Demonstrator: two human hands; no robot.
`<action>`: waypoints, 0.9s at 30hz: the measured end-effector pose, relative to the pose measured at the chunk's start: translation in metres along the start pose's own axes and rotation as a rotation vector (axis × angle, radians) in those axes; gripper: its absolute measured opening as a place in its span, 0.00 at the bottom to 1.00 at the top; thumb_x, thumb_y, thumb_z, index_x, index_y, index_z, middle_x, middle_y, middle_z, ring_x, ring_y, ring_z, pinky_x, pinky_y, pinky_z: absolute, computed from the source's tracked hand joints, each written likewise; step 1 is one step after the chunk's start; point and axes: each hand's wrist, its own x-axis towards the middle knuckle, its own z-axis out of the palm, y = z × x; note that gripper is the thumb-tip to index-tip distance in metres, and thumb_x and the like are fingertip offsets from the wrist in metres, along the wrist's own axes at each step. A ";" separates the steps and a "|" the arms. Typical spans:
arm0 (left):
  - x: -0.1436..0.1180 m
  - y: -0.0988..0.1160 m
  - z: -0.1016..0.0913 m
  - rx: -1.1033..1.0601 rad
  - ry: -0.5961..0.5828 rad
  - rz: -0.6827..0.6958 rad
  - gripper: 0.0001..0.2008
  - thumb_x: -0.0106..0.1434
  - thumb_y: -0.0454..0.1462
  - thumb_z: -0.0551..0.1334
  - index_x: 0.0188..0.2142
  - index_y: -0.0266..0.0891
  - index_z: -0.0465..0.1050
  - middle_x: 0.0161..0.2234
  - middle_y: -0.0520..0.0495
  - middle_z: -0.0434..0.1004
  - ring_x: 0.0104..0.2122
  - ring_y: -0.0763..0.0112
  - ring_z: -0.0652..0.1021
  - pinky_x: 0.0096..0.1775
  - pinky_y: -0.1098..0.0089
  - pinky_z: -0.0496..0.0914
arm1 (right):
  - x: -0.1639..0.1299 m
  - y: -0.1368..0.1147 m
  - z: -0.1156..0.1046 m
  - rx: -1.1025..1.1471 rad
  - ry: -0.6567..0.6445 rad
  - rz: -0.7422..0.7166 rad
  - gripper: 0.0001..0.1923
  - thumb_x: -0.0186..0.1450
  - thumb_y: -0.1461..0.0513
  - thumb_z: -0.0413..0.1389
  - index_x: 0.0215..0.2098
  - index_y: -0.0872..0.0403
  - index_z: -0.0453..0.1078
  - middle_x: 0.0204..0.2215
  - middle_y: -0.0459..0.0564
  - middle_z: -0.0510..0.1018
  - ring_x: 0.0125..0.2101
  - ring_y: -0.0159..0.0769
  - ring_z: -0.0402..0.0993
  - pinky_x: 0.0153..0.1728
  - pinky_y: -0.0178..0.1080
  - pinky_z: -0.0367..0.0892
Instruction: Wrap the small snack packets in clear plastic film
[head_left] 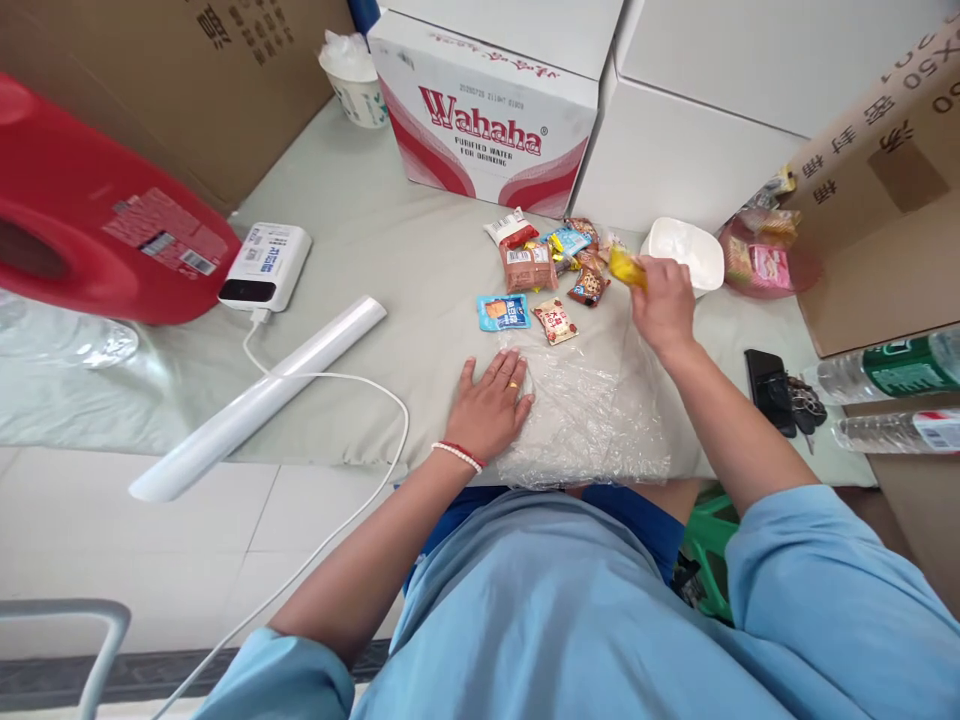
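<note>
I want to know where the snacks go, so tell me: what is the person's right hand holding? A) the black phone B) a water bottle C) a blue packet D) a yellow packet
D: the right hand is closed around a yellow packet near the snack pile, while the left hand lies flat at the edge of the clear plastic bag.

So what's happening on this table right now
A person in a blue shirt sits at a cloth-covered table. Their left hand lies flat on the edge of a clear plastic sheet spread in front of them. Their right hand holds a yellow snack packet beside a small pile of wrapped snacks. A white bowl sits just behind that hand, and a Wahaha water carton stands at the back.
</note>
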 end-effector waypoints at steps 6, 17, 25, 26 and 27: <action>0.000 -0.001 -0.002 0.002 -0.013 0.013 0.30 0.76 0.46 0.45 0.72 0.38 0.56 0.73 0.41 0.54 0.72 0.55 0.59 0.70 0.39 0.47 | 0.011 0.021 0.015 -0.088 -0.210 0.179 0.23 0.67 0.60 0.58 0.58 0.59 0.70 0.57 0.69 0.71 0.58 0.62 0.63 0.55 0.65 0.64; -0.001 -0.001 0.001 0.019 -0.003 0.009 0.29 0.76 0.47 0.45 0.72 0.40 0.56 0.73 0.42 0.54 0.72 0.56 0.59 0.71 0.41 0.46 | 0.079 -0.118 0.061 0.173 -0.251 -0.345 0.31 0.66 0.65 0.52 0.68 0.62 0.63 0.64 0.67 0.67 0.64 0.60 0.57 0.66 0.63 0.49; -0.001 -0.001 0.000 -0.014 -0.003 0.010 0.29 0.76 0.46 0.45 0.72 0.38 0.56 0.73 0.41 0.54 0.72 0.57 0.59 0.71 0.40 0.46 | -0.021 -0.084 -0.053 0.466 -0.215 -0.558 0.31 0.71 0.60 0.51 0.71 0.47 0.56 0.60 0.57 0.70 0.60 0.53 0.65 0.62 0.60 0.60; -0.001 -0.001 -0.001 -0.017 -0.004 0.012 0.30 0.76 0.46 0.45 0.72 0.37 0.56 0.73 0.41 0.54 0.72 0.57 0.59 0.71 0.39 0.45 | -0.043 -0.080 -0.062 0.473 -0.215 -0.562 0.32 0.71 0.60 0.51 0.72 0.45 0.54 0.60 0.57 0.70 0.61 0.53 0.65 0.62 0.60 0.61; -0.001 -0.001 -0.001 -0.018 -0.006 0.014 0.30 0.76 0.46 0.44 0.72 0.37 0.56 0.73 0.41 0.54 0.72 0.57 0.59 0.71 0.39 0.45 | -0.064 -0.075 -0.066 0.465 -0.209 -0.551 0.33 0.71 0.60 0.52 0.73 0.44 0.53 0.60 0.58 0.69 0.61 0.53 0.65 0.62 0.61 0.61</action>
